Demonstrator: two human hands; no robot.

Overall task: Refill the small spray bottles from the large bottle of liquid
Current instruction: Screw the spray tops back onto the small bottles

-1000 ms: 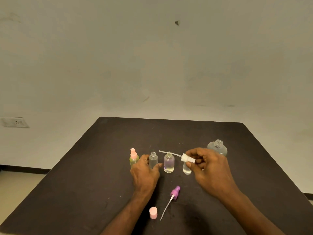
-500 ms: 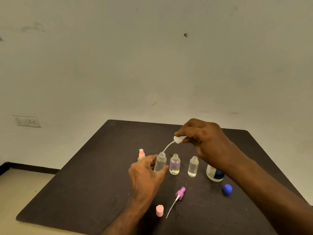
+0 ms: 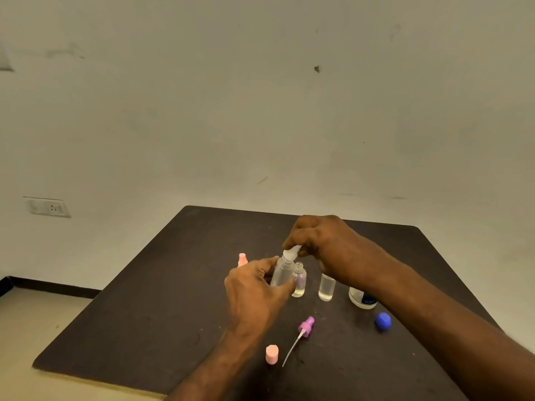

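Just below the middle of the frame, the left hand [image 3: 254, 287] wraps its fingers and thumb round a clear small spray bottle [image 3: 282, 272] standing on the dark table [image 3: 144, 299]. The right hand [image 3: 324, 247] pinches a white spray head [image 3: 291, 252] right at that bottle's mouth, tilted, not yet seated.

The step in hand looks to be capping this bottle. To do it well, the head should be brought upright over the neck so the dip tube runs straight down, then turned gently until the thread catches; forcing it while tilted risks cross-threading. The left hand should hold the bottle firm against the table without squeezing it.

Just right stand two more open bottles, a purplish bottle [image 3: 299, 280] and a clear bottle [image 3: 326, 287]; the large bottle [image 3: 362, 299] sits further right, partly hidden by the right forearm, its blue cap [image 3: 382, 321] nearby. A purple spray head [image 3: 304, 328] and pink cap [image 3: 272, 354] lie nearer the lower edge, and a pink-topped bottle [image 3: 242, 259] stands to the left.
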